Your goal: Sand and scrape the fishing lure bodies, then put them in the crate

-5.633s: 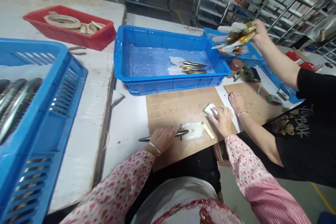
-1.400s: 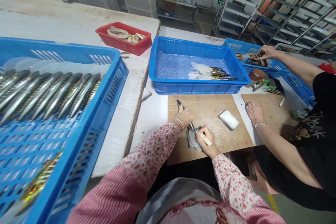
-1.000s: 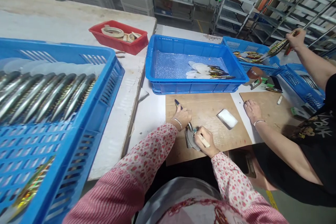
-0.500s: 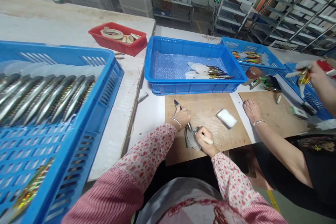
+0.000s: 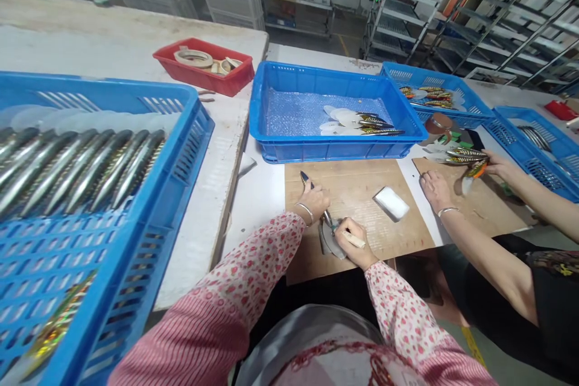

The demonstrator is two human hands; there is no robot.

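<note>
Under my left hand (image 5: 313,201), a dark-backed fishing lure (image 5: 304,177) is pressed against the cardboard, one end showing past the fingers. Its clear rounded lip (image 5: 333,246) points toward me and lies over a small grey piece (image 5: 325,243). My right hand (image 5: 351,235) is closed around a small tool with a pale handle (image 5: 355,240); its tip meets the lip close to the lure's body, and I cannot make out the kind of tool. A white block (image 5: 391,203) sits on the cardboard mat (image 5: 362,181) to the right of my hands.
Ahead stands a blue tray (image 5: 335,148) with several lures. A large blue crate (image 5: 181,163) of lures is at left, behind it a red bin (image 5: 217,81) with tape rolls. At right, a co-worker's hand (image 5: 497,166) holds lures; their other hand (image 5: 435,190) rests on cardboard.
My right hand and the tool have shifted very slightly left; my left hand keeps its place. The co-worker's far hand has brought lures down and left over their cardboard.
</note>
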